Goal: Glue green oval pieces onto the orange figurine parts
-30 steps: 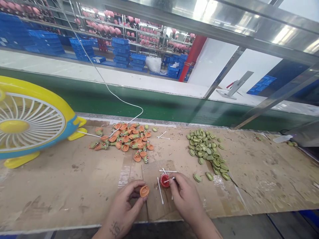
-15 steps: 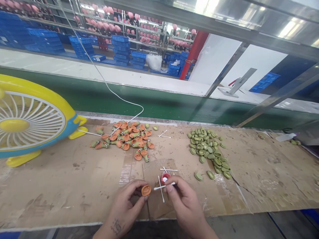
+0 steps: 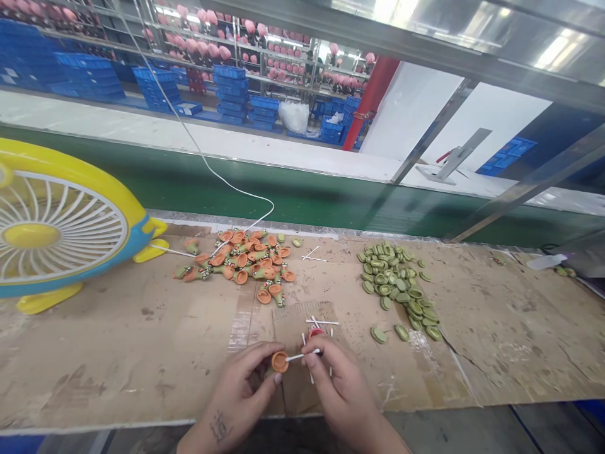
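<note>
Two things held, btm ctr of frame: our L grip (image 3: 243, 383) pinches an orange piece (image 3: 280, 362), our R grip (image 3: 336, 380) a cotton swab (image 3: 295, 357), tip at the piece's hollow, prob dabbing, so next move needs steady hold.

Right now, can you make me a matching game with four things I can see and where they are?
1. Nearest orange, hollow, round piece
2. Yellow-and-blue plastic fan
3. Heap of small green oval pieces
4. Small round red pot

A. Partly hidden behind the right hand
B. At the picture's left edge
C. Held in the left hand
D. Spread on the brown cardboard, right of the picture's middle

Pairs: 1-C, 2-B, 3-D, 4-A
</note>
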{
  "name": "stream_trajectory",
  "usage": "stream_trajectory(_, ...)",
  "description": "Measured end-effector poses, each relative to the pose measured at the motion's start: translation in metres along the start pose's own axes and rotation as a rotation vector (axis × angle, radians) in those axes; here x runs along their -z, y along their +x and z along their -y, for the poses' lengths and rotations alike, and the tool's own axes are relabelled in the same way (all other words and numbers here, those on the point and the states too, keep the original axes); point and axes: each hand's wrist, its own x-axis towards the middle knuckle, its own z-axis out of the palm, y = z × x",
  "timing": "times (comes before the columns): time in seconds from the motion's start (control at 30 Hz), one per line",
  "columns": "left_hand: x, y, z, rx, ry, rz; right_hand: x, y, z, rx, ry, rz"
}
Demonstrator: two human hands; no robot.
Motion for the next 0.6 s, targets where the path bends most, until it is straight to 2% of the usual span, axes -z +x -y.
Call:
stream_trajectory(0.1,0.001,-0.003,0.006,0.007,0.019,0.008,0.006,0.001,-0.001,0.036,0.032,-0.008)
stream_trajectory(0.2,0.000,-0.005,0.011,0.049,-0.008,-0.008,0.016,0.004,-0.007,0.042,0.064,-0.085)
stream_trajectory(0.33,-0.001,-0.003,0.010,0.022,0.009,-0.037,0.029,0.006,-0.018,0.013,-0.029,-0.145)
stream_trajectory(0.47,0.000,0.001,0.005,-0.048,0.083,-0.026,0.032,0.004,-0.028,-0.018,-0.151,-0.085)
stream_trajectory(0.6,-0.006,0.000,0.007,-0.013,0.069,-0.016,0.027,0.002,-0.034,-0.001,-0.240,-0.045)
